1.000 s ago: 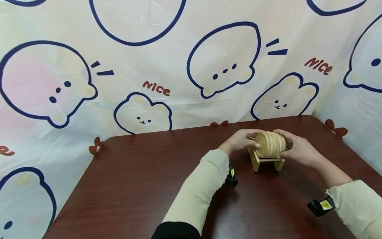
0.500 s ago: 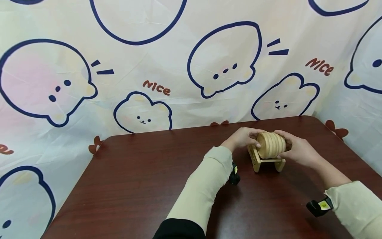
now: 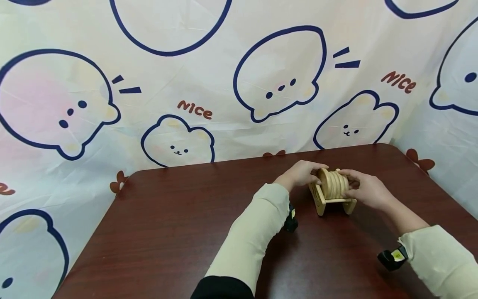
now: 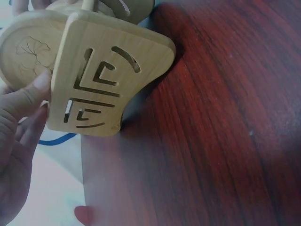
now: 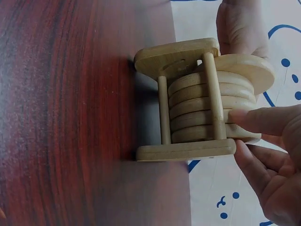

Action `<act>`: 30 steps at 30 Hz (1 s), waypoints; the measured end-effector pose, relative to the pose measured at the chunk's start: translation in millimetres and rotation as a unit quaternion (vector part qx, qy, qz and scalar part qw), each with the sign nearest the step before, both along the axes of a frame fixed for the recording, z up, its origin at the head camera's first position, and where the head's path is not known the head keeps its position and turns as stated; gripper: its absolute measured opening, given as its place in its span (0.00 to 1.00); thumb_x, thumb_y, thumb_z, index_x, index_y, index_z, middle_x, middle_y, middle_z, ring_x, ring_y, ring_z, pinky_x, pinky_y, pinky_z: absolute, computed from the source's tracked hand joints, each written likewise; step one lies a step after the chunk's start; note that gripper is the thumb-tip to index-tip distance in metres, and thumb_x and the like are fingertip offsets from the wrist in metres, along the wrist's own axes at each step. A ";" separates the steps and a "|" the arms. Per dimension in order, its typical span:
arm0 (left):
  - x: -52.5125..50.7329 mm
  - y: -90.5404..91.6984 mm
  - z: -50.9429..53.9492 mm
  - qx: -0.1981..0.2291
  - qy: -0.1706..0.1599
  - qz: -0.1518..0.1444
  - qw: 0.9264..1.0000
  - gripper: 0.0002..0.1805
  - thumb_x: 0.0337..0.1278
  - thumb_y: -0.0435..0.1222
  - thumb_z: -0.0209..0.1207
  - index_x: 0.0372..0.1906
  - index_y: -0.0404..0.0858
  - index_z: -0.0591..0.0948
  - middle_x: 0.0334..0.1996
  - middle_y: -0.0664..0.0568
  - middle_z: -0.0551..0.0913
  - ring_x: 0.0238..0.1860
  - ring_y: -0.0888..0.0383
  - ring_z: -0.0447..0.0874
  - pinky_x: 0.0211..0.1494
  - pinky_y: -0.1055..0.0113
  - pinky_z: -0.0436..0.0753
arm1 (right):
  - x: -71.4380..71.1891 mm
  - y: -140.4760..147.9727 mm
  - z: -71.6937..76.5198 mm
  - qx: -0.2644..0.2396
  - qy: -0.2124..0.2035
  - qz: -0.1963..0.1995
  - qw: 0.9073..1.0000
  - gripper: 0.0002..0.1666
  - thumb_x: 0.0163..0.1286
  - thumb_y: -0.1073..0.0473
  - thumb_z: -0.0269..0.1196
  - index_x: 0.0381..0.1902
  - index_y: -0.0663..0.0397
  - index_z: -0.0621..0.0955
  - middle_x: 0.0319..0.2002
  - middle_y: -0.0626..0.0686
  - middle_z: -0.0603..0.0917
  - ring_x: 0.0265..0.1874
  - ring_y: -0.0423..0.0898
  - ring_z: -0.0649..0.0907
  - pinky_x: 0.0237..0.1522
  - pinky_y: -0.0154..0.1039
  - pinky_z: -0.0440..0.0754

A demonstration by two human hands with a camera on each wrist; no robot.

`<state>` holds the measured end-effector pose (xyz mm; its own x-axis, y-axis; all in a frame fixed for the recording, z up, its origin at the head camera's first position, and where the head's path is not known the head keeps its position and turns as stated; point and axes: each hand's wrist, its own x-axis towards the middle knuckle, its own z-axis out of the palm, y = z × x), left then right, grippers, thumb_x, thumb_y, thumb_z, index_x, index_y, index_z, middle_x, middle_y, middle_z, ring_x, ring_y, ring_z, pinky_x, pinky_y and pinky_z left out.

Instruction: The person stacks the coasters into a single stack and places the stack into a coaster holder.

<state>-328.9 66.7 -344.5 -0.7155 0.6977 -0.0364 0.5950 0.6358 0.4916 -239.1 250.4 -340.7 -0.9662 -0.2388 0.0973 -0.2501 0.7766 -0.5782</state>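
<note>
Several round wooden coasters [image 3: 335, 185] stand on edge in a small wooden coaster rack [image 3: 337, 201]. My left hand [image 3: 298, 175] is at the stack's left end. In the left wrist view its thumb lies on the face of the end coaster [image 4: 29, 54], which has a carved flower. That coaster [image 5: 251, 73] sits higher than the others in the right wrist view. My right hand [image 3: 369, 190] holds the stack's right end, thumb near the front bar [image 5: 214, 96] and fingers on the far side, partly hidden. The rack's side panel [image 4: 108, 70] has cut-out line patterns.
The rack stands on a dark red-brown wooden table [image 3: 179, 224], near its back right. Behind the table hangs a pale cloth [image 3: 209, 83] printed with cartoon bears. Both wrists wear black cameras, such as the right one [image 3: 392, 258].
The coasters have gone lower into the rack and slightly left. My right hand has shifted a little left with them; my left hand has hardly moved.
</note>
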 end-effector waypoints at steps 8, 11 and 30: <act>7.3 -4.1 2.5 0.013 0.002 -0.002 1.000 0.31 0.49 0.37 0.58 0.62 0.46 0.63 0.52 0.58 0.72 0.51 0.68 0.67 0.47 0.80 0.66 | 1.9 0.0 -1.0 -0.049 -0.019 -0.012 0.999 0.35 0.53 0.59 0.63 0.57 0.63 0.65 0.39 0.61 0.76 0.36 0.52 0.75 0.27 0.37 0.73; 10.8 -7.5 2.5 0.024 -0.003 0.006 1.000 0.31 0.48 0.38 0.58 0.61 0.45 0.65 0.53 0.57 0.71 0.52 0.67 0.67 0.49 0.79 0.66 | 2.2 -0.2 -0.9 -0.063 -0.028 -0.016 0.998 0.34 0.54 0.58 0.63 0.57 0.64 0.65 0.40 0.62 0.75 0.37 0.53 0.74 0.28 0.38 0.73; 45.3 -51.1 -2.7 0.000 0.028 0.092 0.995 0.26 0.56 0.44 0.51 0.60 0.43 0.65 0.57 0.56 0.67 0.57 0.63 0.61 0.56 0.70 0.63 | 23.1 -9.1 -5.0 0.004 0.071 -0.046 0.996 0.23 0.64 0.54 0.52 0.50 0.66 0.70 0.41 0.64 0.76 0.39 0.57 0.74 0.34 0.50 0.72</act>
<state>-283.6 15.6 -347.3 -0.8316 0.5554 0.0078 0.4961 0.7362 0.4603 -216.0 241.3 -345.7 -0.9608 -0.1509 0.2327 -0.2561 0.8047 -0.5357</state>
